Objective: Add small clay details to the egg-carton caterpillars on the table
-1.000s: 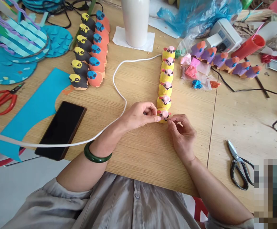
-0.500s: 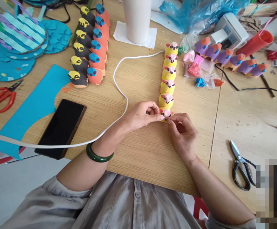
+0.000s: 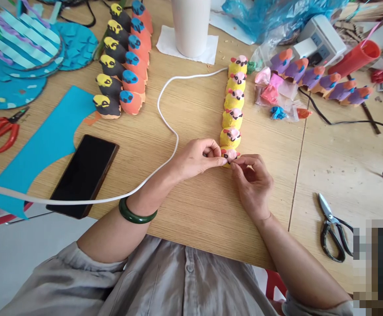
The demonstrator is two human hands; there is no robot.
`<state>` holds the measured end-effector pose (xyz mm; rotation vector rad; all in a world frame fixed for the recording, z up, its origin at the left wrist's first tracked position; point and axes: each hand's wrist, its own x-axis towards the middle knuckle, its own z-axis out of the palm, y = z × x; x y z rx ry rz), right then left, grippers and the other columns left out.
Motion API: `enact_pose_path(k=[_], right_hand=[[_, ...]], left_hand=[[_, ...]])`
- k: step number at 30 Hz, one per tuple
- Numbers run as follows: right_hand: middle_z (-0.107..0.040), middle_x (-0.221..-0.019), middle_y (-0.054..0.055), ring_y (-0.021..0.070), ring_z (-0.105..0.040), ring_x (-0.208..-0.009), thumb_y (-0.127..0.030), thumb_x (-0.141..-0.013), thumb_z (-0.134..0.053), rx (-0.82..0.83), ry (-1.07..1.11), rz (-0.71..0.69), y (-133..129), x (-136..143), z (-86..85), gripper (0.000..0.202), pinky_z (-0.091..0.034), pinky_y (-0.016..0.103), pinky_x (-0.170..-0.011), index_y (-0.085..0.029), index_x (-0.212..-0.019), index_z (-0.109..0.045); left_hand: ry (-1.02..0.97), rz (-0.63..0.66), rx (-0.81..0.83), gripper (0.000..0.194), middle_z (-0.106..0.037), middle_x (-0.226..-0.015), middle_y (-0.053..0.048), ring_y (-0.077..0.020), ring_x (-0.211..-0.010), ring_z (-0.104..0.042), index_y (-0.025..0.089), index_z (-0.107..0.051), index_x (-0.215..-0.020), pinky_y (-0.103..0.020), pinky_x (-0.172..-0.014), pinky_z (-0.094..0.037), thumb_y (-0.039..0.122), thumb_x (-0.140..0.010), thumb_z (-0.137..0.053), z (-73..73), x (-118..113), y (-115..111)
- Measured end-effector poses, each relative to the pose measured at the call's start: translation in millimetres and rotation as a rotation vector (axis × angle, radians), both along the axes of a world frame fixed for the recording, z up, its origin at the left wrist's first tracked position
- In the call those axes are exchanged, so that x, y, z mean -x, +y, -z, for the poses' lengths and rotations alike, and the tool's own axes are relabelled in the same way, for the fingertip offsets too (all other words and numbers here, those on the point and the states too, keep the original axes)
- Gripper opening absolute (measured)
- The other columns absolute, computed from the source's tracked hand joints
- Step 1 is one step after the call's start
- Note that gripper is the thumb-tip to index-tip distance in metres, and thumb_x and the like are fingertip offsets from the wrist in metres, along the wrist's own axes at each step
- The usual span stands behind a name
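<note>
A row of several yellow clay figures [image 3: 233, 117] with pink faces, red side pieces and dark markings runs away from me along the table. At its near end, my left hand [image 3: 200, 159] has its thumb and curled forefinger closed against the left edge of the nearest figure [image 3: 231, 154]. My right hand [image 3: 254, 184] is closed in a pinch at the lower right of that figure's pink face. Whatever tiny piece may be between the right fingertips is too small to make out. A green bangle [image 3: 135, 215] circles my left wrist.
A white cable [image 3: 158, 103] crosses the table and my left forearm. Left are a phone [image 3: 84, 175], blue sheet [image 3: 43, 153], red-handled cutters [image 3: 2, 131], black-and-yellow figures [image 3: 107, 103] and orange-and-blue ones [image 3: 134, 79]. Right are scissors [image 3: 333, 228], clay packets [image 3: 272, 92] and purple figures [image 3: 328, 81].
The camera view has shifted slightly. Both hands stay at the nearest yellow figure, with the right fingers moving only a little.
</note>
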<state>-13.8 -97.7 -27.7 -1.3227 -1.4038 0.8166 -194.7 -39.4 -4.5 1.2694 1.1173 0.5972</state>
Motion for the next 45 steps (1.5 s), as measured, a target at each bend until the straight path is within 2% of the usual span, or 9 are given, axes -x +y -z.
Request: enact_pose_path(k=[7,17,23,28,31,35,39,41,45], right_hand=[[-0.070,-0.097,0.003,0.0150,-0.064,-0.078,-0.026,-0.095,-0.069,0.035,0.061,0.018,-1,-1,2.6,0.005,-0.051,0.030,-0.059,-0.025,-0.097,-0.074],[-0.071,-0.094,0.002,0.0138,-0.065,-0.078,-0.022,-0.094,-0.066,0.037,0.052,0.027,0,1,0.0,0.007,-0.052,0.027,-0.059,-0.023,-0.098,-0.072],[-0.070,-0.094,0.001,0.0128,-0.064,-0.075,-0.021,-0.095,-0.066,0.047,0.050,0.012,0,-1,1.0,0.008,-0.053,0.027,-0.059,-0.024,-0.099,-0.072],[-0.069,-0.096,0.002,0.0129,-0.064,-0.074,-0.024,-0.097,-0.064,0.068,0.045,0.003,-1,-2,1.8,0.009,-0.055,0.028,-0.060,-0.024,-0.101,-0.072],[-0.068,-0.097,0.002,0.0118,-0.062,-0.071,-0.024,-0.098,-0.062,0.083,0.076,0.028,-2,-2,1.1,0.010,-0.056,0.027,-0.059,-0.024,-0.101,-0.071],[-0.065,-0.096,0.002,0.0117,-0.061,-0.071,-0.024,-0.097,-0.061,0.087,0.142,0.067,-1,-2,-0.3,0.008,-0.056,0.024,-0.056,-0.024,-0.099,-0.069],[-0.064,-0.097,0.002,0.0099,-0.061,-0.067,-0.021,-0.097,-0.059,0.103,0.179,0.078,1,-2,-1.6,0.010,-0.059,0.025,-0.058,-0.024,-0.098,-0.068],[-0.063,-0.100,0.002,0.0112,-0.063,-0.073,-0.020,-0.097,-0.059,0.097,0.194,0.081,1,-2,-2.0,0.010,-0.061,0.026,-0.062,-0.024,-0.099,-0.068],[-0.062,-0.111,0.005,0.0171,-0.065,-0.100,-0.018,-0.095,-0.058,0.063,0.211,0.077,1,-1,-1.5,0.014,-0.065,0.029,-0.073,-0.025,-0.103,-0.068]], left_hand=[[0.009,0.014,0.035,0.019,-0.051,-0.061,0.007,-0.0060,-0.048,-0.041,0.019,-0.057,-0.077,-0.020,-0.044,-0.031,0.029,-0.077,-0.073,0.6,1,0],[0.113,-0.061,-0.096,0.031,-0.050,-0.061,0.008,-0.0090,-0.057,-0.046,0.019,-0.056,-0.081,-0.024,-0.056,-0.032,0.028,-0.069,-0.084,-0.1,-7,-7],[0.111,-0.132,-0.186,0.031,-0.051,-0.064,0.008,-0.0096,-0.059,-0.047,0.020,-0.055,-0.083,-0.025,-0.058,-0.033,0.034,-0.076,-0.082,8.3,-12,-14],[0.128,-0.154,-0.178,0.031,-0.051,-0.064,0.007,-0.0101,-0.060,-0.049,0.020,-0.054,-0.082,-0.025,-0.058,-0.033,0.036,-0.078,-0.080,11.0,-13,-16],[0.122,-0.157,-0.147,0.032,-0.051,-0.064,0.007,-0.0101,-0.060,-0.049,0.020,-0.055,-0.082,-0.025,-0.058,-0.032,0.037,-0.076,-0.081,7.5,-13,-16],[0.130,-0.153,-0.100,0.038,-0.055,-0.064,0.005,-0.0105,-0.061,-0.049,0.019,-0.058,-0.078,-0.025,-0.057,-0.032,0.049,-0.076,-0.081,-3.1,-10,-11],[0.111,-0.163,-0.058,0.035,-0.053,-0.063,0.005,-0.0095,-0.058,-0.045,0.019,-0.058,-0.076,-0.025,-0.055,-0.032,0.046,-0.075,-0.079,-10.9,-6,-6],[0.096,-0.149,-0.064,0.034,-0.050,-0.062,0.006,-0.0091,-0.057,-0.044,0.019,-0.057,-0.078,-0.024,-0.055,-0.032,0.042,-0.072,-0.081,-9.2,-6,-7],[0.110,-0.134,-0.146,0.035,-0.048,-0.063,0.008,-0.0093,-0.059,-0.045,0.020,-0.055,-0.084,-0.024,-0.057,-0.034,0.036,-0.071,-0.084,4.0,-8,-11]])
